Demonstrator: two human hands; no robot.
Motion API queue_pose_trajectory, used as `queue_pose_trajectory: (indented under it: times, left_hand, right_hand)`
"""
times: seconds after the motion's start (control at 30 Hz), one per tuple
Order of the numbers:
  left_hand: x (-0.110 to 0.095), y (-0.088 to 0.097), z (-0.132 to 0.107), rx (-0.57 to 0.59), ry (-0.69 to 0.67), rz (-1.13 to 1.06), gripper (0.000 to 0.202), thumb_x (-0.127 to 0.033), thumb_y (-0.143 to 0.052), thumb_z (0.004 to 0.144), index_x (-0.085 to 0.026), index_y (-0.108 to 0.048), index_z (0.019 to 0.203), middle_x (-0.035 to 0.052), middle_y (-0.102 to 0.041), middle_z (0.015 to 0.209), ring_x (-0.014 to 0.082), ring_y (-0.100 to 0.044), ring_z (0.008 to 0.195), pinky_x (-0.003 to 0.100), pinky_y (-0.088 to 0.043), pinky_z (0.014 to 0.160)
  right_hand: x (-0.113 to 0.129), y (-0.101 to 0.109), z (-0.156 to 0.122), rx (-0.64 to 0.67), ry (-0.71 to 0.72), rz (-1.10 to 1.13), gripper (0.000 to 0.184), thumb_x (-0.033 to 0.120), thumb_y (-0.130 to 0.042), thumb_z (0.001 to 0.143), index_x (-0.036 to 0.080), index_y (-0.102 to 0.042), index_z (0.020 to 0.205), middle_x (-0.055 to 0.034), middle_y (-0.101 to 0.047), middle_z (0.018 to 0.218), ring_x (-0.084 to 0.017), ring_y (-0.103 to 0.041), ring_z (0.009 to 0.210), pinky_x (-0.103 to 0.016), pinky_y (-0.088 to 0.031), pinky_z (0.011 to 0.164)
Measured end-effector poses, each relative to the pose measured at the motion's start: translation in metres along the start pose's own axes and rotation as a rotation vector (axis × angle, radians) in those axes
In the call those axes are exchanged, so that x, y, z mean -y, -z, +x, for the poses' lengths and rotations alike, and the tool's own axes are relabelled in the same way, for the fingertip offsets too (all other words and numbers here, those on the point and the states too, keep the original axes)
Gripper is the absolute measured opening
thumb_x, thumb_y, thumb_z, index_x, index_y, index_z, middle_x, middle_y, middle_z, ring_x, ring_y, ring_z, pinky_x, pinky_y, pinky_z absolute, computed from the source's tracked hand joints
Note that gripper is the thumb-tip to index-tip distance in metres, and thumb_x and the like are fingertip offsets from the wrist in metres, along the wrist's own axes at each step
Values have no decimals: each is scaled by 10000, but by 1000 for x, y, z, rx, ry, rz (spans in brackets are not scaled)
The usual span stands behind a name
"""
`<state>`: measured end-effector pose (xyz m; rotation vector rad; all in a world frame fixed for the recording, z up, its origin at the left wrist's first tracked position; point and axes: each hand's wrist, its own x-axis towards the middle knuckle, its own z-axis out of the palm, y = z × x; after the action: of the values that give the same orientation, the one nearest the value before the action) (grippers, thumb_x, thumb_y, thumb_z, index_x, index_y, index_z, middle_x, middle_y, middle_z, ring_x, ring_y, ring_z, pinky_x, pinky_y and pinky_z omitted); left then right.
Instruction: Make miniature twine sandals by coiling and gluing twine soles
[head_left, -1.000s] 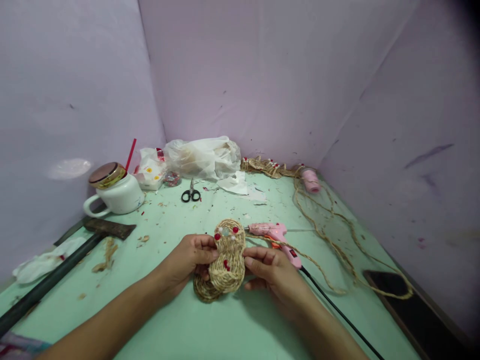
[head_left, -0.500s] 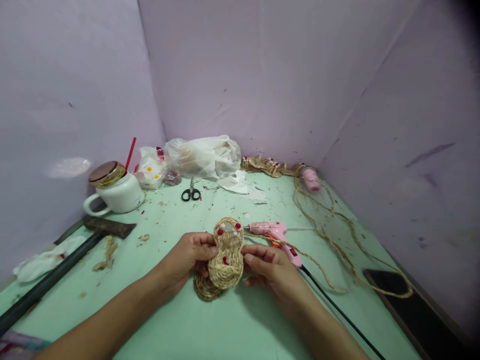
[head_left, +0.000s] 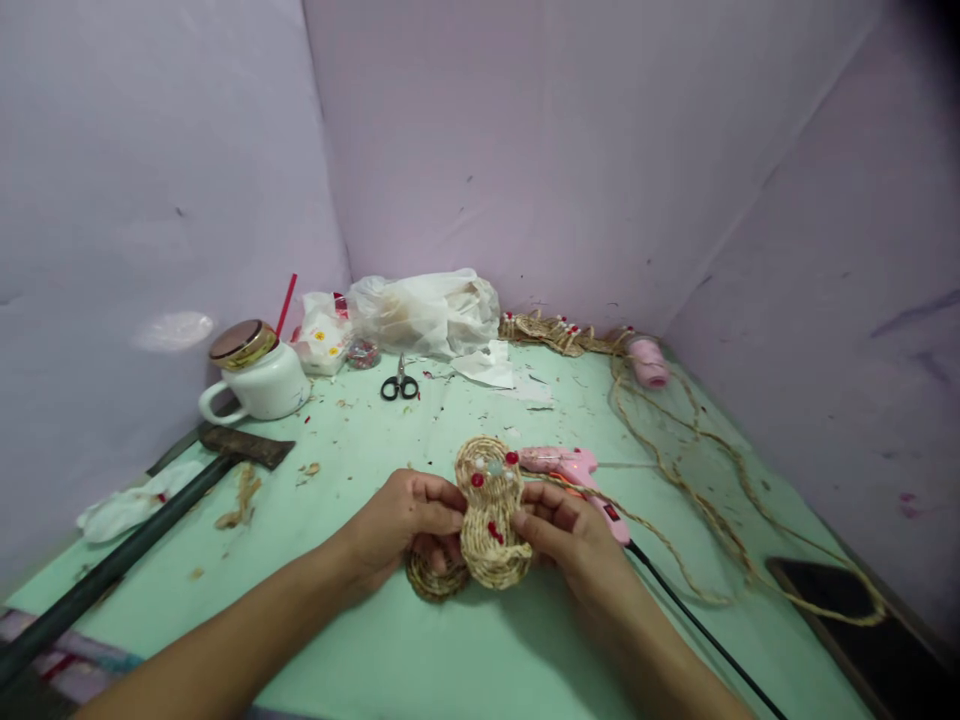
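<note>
Both hands hold a woven jute piece (head_left: pixel 491 515) shaped like a peanut, set with red and pale beads. My left hand (head_left: pixel 409 520) pinches its left edge at the waist. My right hand (head_left: pixel 570 530) grips its right edge, fingers curled. A second round jute coil (head_left: pixel 435 580) lies on the green table (head_left: pixel 375 640) under my left hand, partly hidden. A pink glue gun (head_left: pixel 570 467) lies just behind my right hand, its black cord running to the lower right.
A hammer (head_left: pixel 150 525) lies at left near a white mug (head_left: pixel 262 380) with a gold lid. Black scissors (head_left: pixel 400 385), plastic bags (head_left: pixel 424 312), finished jute pieces (head_left: pixel 551 332) and a pink spool (head_left: pixel 646 362) sit at the back. Loose jute rope (head_left: pixel 712 500) trails right, near a dark phone (head_left: pixel 862 630).
The camera view has shifted, so everything sits a little further right in the frame. My hands keep the same hold on the jute piece, tilting it slightly.
</note>
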<state>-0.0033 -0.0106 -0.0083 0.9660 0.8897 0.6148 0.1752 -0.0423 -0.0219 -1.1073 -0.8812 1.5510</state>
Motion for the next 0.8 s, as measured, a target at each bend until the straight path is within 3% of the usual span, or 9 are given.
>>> queue_pose_trajectory:
  times: [0.27, 0.8]
  left_hand:
    - [-1, -1, -1, -17, 53, 30, 193, -189, -650, 498, -71, -656, 652, 70, -643, 502, 98, -543, 374, 148, -422, 343]
    - [-2, -2, -2, -17, 37, 47, 199, -169, -620, 483, -71, -647, 654, 77, -658, 539, 93, -537, 362, 157, -436, 350]
  right_hand:
    - [0, 2, -2, 26, -51, -22, 285, 296, -769, 612, 160, -663, 839, -42, -711, 705, -141, -631, 598, -232, -485, 551]
    - [0, 2, -3, 73, -40, -50, 280, 305, -758, 633, 152, -666, 849, -50, -710, 722, -136, -624, 599, -228, -476, 537]
